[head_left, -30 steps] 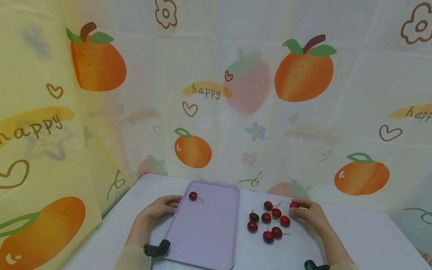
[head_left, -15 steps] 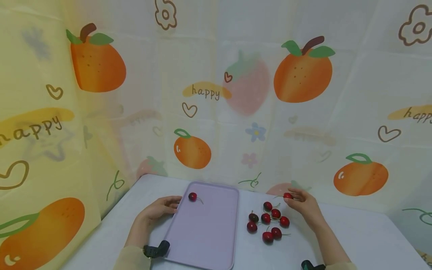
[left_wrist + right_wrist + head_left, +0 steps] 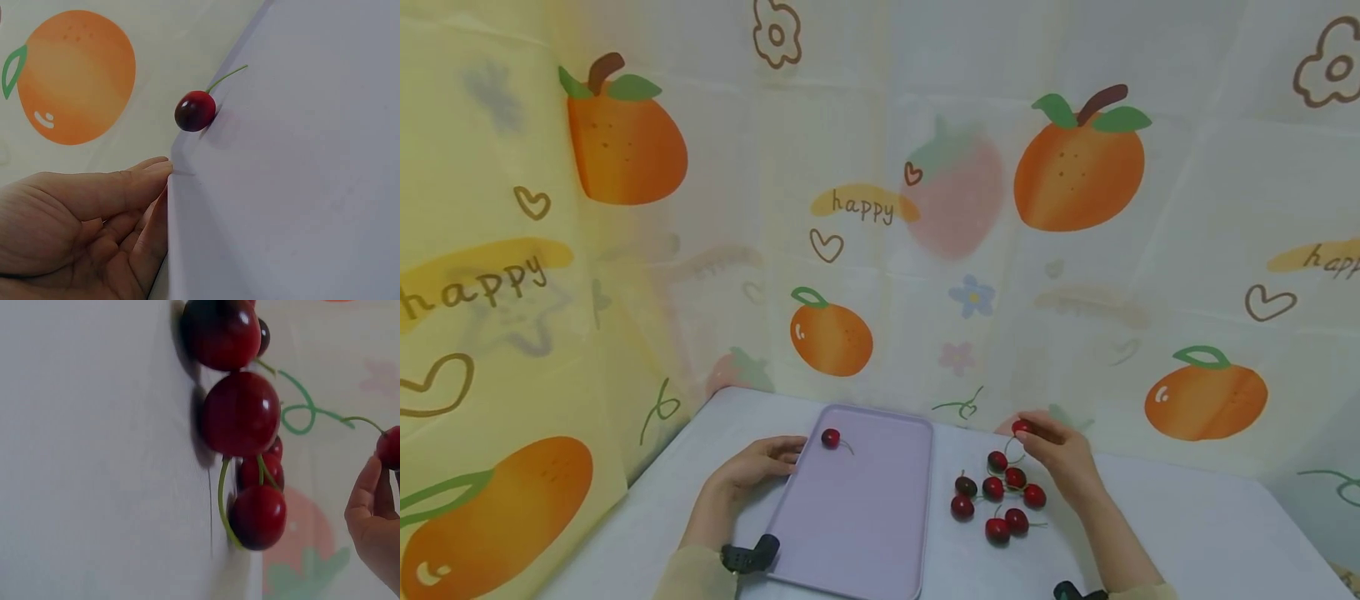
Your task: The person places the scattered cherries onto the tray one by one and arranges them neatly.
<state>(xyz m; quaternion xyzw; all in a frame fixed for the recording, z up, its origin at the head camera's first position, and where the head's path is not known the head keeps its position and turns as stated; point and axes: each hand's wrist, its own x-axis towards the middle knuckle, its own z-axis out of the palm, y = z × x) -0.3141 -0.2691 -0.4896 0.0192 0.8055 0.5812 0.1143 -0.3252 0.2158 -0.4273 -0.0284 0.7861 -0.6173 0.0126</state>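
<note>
My right hand (image 3: 1063,458) pinches a red cherry (image 3: 1021,427) between thumb and fingertips, raised above the far side of a loose group of cherries (image 3: 997,531). Its thin stem trails off the fruit in the right wrist view, where the held cherry (image 3: 390,447) is cut by the frame's edge. At the left, my left hand (image 3: 752,467) holds the side rim of a pale purple tray (image 3: 850,525), thumb at the edge and the other fingers curled below it. One dark red cherry (image 3: 195,111) with a green stem lies inside the tray near its far left corner.
The loose cherries lie on a white tabletop (image 3: 1187,533) just right of the tray. Behind the table hangs a fruit-printed curtain (image 3: 880,308), and another yellowish stretch of it (image 3: 497,400) runs along the left.
My right hand has lifted its cherry off the table and carried it up and leftward, over the back of the group. The left hand stays at the tray's rim.
</note>
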